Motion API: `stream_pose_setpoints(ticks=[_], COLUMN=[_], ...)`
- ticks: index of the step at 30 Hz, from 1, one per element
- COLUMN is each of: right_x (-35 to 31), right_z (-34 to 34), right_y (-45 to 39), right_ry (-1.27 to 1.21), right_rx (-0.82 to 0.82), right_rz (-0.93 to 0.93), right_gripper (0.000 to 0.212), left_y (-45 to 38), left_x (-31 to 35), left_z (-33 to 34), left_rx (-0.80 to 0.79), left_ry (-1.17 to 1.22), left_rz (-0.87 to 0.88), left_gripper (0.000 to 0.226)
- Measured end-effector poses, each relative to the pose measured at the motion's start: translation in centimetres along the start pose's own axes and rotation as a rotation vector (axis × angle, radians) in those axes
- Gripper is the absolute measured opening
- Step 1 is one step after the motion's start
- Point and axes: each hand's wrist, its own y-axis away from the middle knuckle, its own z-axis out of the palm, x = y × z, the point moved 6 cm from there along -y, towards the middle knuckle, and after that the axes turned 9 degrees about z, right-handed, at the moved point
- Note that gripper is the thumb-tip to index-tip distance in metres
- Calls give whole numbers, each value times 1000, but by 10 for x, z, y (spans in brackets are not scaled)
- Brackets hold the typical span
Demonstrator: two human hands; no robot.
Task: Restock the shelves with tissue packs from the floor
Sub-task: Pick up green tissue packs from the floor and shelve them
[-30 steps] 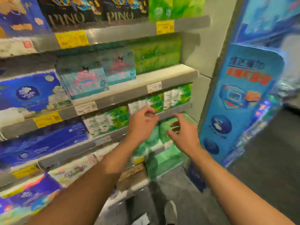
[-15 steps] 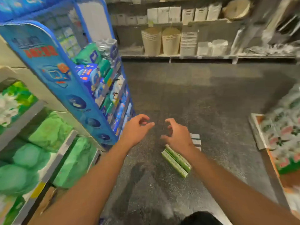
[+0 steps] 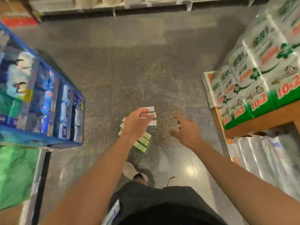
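Both hands reached empty over the floor tissue packs (image 3: pixel 142 141): left hand (image 3: pixel 136 123) loosely curled, right hand (image 3: pixel 185 131) spread. Advised gripping the stack from both ends.

A blue display stand (image 3: pixel 40 101) stands at the left, its compartments filled with blue and white packets. Below it lies a green-wrapped bundle (image 3: pixel 14 177) on a metal-edged rack. At the right, large white and green bales printed "10+2" (image 3: pixel 259 75) sit stacked on a wooden platform (image 3: pixel 259 124), with clear-wrapped white rolls (image 3: pixel 263 159) underneath. The speckled grey floor (image 3: pixel 129 70) runs between them.
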Motion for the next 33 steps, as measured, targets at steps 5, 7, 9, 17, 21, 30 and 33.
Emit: stream_pose_setpoints(ticks=[5, 7, 9, 17, 21, 30, 33], right_x=[-9, -13, -15, 19, 47, 141, 143], right_z=[24, 38, 56, 212, 329, 499, 489], right_y=[-65, -94, -123, -301, -405, -529, -526], right_ry=[34, 41, 66, 56, 164, 531, 539], right_rx=[-18, -46, -77, -147, -238, -404, -350], right_rz=[65, 96, 138, 247, 223, 31, -41], right_gripper=[67, 65, 60, 46, 57, 75, 52], left_y=[-69, -99, -126, -256, -308, -346, -328], left_x=[-25, -45, -71, -227, -336, -494, -490], left_z=[1, 3, 3, 52, 114, 217, 218], left_rx=[-50, -86, -113, -188, -213, -203, -229], left_ry=[-57, -42, -42, -150, -154, -214, -226], left_rz=[-52, -87, -148, -328, -407, -480, -453], left_gripper=[31, 31, 31, 27, 28, 33, 35])
